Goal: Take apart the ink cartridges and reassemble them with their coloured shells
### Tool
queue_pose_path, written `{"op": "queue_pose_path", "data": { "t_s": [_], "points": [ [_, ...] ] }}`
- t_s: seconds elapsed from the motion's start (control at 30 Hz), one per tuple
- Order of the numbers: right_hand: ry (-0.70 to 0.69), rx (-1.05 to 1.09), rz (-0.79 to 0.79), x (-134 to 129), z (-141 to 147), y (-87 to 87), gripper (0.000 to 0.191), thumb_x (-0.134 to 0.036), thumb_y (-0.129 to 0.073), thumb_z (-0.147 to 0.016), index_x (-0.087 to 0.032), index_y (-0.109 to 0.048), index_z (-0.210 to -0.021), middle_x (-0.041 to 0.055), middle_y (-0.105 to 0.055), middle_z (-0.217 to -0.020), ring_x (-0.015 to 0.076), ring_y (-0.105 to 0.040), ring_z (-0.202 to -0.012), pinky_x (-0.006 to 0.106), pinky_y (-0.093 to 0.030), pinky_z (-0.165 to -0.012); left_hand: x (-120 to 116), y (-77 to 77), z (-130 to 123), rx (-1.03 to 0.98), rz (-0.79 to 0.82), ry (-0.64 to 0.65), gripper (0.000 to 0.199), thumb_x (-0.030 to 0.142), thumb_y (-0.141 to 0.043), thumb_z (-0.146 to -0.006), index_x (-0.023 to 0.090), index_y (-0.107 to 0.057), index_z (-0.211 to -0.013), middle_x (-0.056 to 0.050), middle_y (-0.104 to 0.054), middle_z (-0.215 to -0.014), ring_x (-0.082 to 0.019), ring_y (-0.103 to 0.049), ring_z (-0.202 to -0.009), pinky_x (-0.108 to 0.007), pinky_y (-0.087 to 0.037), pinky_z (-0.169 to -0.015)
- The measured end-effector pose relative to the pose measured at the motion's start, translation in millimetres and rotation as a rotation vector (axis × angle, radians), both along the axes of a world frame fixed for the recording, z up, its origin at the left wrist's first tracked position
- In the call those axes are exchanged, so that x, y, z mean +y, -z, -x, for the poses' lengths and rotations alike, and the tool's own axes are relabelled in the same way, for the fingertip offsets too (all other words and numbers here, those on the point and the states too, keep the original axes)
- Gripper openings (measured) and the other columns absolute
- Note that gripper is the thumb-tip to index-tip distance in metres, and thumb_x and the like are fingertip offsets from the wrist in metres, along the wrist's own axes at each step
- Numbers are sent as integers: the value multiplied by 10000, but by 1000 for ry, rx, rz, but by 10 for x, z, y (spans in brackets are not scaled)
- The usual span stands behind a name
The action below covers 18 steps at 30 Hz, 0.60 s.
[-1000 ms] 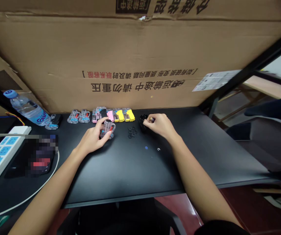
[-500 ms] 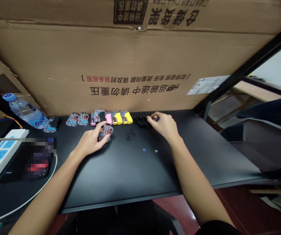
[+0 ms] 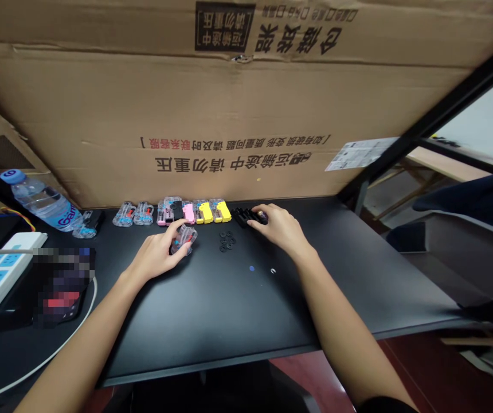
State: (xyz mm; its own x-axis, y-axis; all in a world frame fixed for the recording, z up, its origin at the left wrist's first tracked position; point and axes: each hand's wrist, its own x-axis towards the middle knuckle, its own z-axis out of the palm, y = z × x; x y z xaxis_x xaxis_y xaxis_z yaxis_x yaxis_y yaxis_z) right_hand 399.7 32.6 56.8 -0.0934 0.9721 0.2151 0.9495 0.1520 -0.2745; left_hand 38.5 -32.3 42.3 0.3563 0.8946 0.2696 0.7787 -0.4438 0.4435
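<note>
My left hand (image 3: 154,250) is closed around a small clear plastic case (image 3: 186,238) with red and blue parts inside, held just above the table. At the back, my right hand (image 3: 281,228) is at a cluster of black plastic pieces (image 3: 243,217). Its thumb and fingers are curled together around something small, mostly hidden by the fingers. Between the hands lies a group of small black rings (image 3: 226,241). Several clear cases with yellow parts (image 3: 204,212), pink parts (image 3: 188,212) and black parts stand in a row behind them.
Two more clear cases (image 3: 143,213) lie left of the row. A water bottle (image 3: 42,201) leans at the left, near a white power strip (image 3: 3,275) and a white cable (image 3: 87,310). A blue disc (image 3: 251,268) and a small white ring (image 3: 273,271) lie on the black table (image 3: 212,321). Cardboard (image 3: 229,103) walls the back.
My right hand has shifted slightly left and down, its fingers now closer over the black pieces. My left hand still holds the clear case. The view has tilted slightly.
</note>
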Motion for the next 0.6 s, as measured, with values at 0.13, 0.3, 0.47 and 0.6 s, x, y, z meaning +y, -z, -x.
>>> {"op": "queue_pose_path", "data": {
  "t_s": [0.13,0.3,0.47,0.6],
  "points": [
    [6,52,-35,11,-8,-27,232,-401,-732,-975,-279,-791,-1164,80,-814,-1192,317,-763,-1078,415,-604,-843,5,-6,7,-1,-8,-3,583,481,-558,-1052,245,-478,-1580,-24,-805,-997,-208,-746,-683,-328,-571,-707],
    [-39,13,-8,53,-143,12,286,-372,-783,-932,-290,-799,-1205,84,-795,-1218,316,-768,-1069,419,-617,-867,1,-17,3,11,-6,-3,590,463,-560,-1054,246,-477,-1596,-31,-813,-1009,-220,-766,-729,-326,-578,-726],
    [-218,41,61,116,-262,110,442,-316,-815,-918,-310,-764,-1358,97,-722,-1334,299,-760,-1133,434,-617,-981,-2,-24,1,18,0,7,590,459,-552,-1061,243,-471,-1604,-24,-812,-995,-226,-764,-722,-337,-575,-723],
    [-276,88,44,180,-292,181,417,-301,-789,-938,-307,-776,-1355,105,-707,-1266,289,-760,-1082,443,-623,-983,-1,-27,3,20,0,11,586,466,-555,-1060,242,-476,-1595,-18,-807,-993,-215,-751,-694,-328,-557,-698]
  ]
}}
